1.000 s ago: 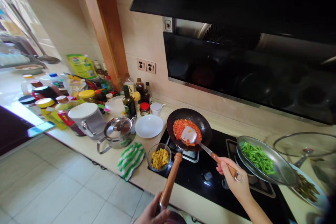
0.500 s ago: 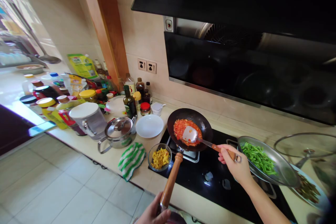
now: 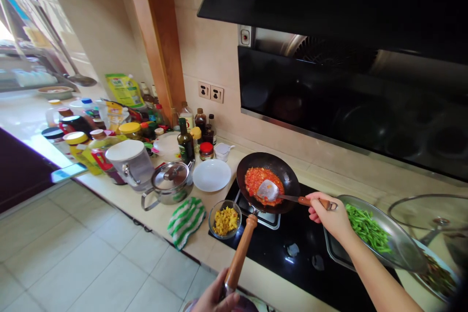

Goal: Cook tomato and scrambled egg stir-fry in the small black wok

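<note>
A black wok point(image 3: 268, 181) with red tomato sauce point(image 3: 259, 180) sits on the left burner of the black hob point(image 3: 292, 248). My left hand point(image 3: 215, 297), at the bottom edge, is wrapped round the end of the wok's long wooden handle point(image 3: 240, 252). My right hand point(image 3: 327, 217) grips the wooden handle of a metal spatula point(image 3: 270, 189), whose blade rests in the sauce. A glass bowl of yellow scrambled egg point(image 3: 224, 219) stands just left of the wok handle.
A metal pan of green vegetables point(image 3: 369, 231) sits at the right, with a glass lid point(image 3: 427, 212) behind it. Left of the hob are a white plate point(image 3: 211, 175), a lidded steel pot point(image 3: 170, 184), a green striped cloth point(image 3: 185, 219) and several bottles and jars.
My right hand has swung right and up, turning the spatula's handle flatter while its blade stays in the sauce. The view has shifted slightly. My left hand keeps its hold.
</note>
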